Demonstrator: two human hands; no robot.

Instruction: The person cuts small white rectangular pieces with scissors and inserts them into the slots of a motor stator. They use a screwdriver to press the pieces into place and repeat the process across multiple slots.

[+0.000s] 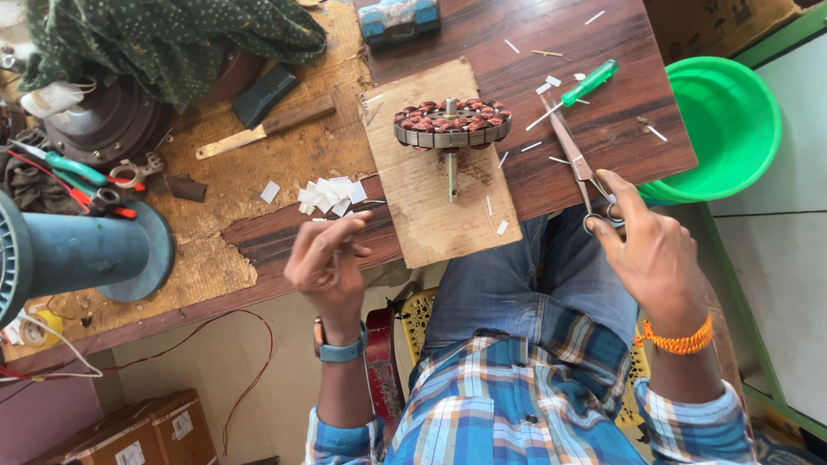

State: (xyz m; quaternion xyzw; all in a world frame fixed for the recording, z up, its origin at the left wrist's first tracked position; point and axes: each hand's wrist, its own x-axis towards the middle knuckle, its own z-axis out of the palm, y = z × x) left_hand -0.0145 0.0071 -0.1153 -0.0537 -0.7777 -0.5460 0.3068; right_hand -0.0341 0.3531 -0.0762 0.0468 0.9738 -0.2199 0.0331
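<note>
My right hand [652, 250] grips the handles of a pair of steel scissors [570, 155], whose blades point up over the wooden table [594, 146]. My left hand [327, 258] is raised near the table's front edge with fingers pinched together; whether it holds a small paper piece I cannot tell. Just beyond it lies a small pile of cut white paper slips [329, 195]. A round fan stator with copper windings [451, 125] stands on a cardboard sheet [439, 215] between my hands.
A green-handled screwdriver [579, 89] lies by the scissors' tips. A green plastic tub [728, 129] sits right of the table. At left are a blue-grey spool stand [77, 254], pliers [82, 176], a knife [263, 127] and a green cloth [172, 39].
</note>
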